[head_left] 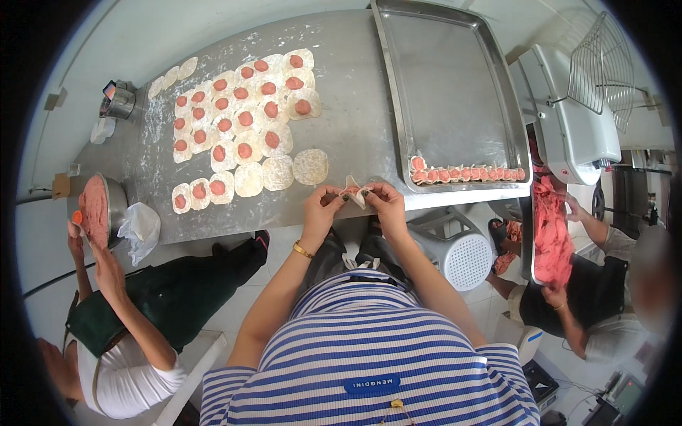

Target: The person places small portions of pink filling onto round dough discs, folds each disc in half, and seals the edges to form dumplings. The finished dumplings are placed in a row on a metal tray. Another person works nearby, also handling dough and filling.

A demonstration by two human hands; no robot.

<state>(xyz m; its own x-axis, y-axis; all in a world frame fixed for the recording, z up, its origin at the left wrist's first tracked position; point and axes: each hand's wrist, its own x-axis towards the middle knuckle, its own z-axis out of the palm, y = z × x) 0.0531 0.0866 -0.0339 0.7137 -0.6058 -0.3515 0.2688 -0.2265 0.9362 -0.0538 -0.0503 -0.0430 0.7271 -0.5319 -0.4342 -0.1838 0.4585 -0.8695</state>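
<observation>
Both my hands meet at the table's near edge around one dumpling (353,190), a pale wrapper with pink filling showing. My left hand (325,201) pinches its left side between thumb and fingers. On the other side my right hand (383,199) pinches the wrapper's right edge. To the left, rows of flat round wrappers (245,120) lie on the floured metal table (348,92), most with a lump of pink meat filling. A few nearer wrappers (310,167) are bare. At right, a large metal tray (462,85) holds a row of filled dumplings (469,174) along its near edge.
At left, a co-worker's hands (106,266) work by a bowl of pink filling (96,209), beside a plastic bag (139,231). Another person at right holds a tray of pink meat (550,234) near a white machine (568,117). A stool (465,259) stands below the table.
</observation>
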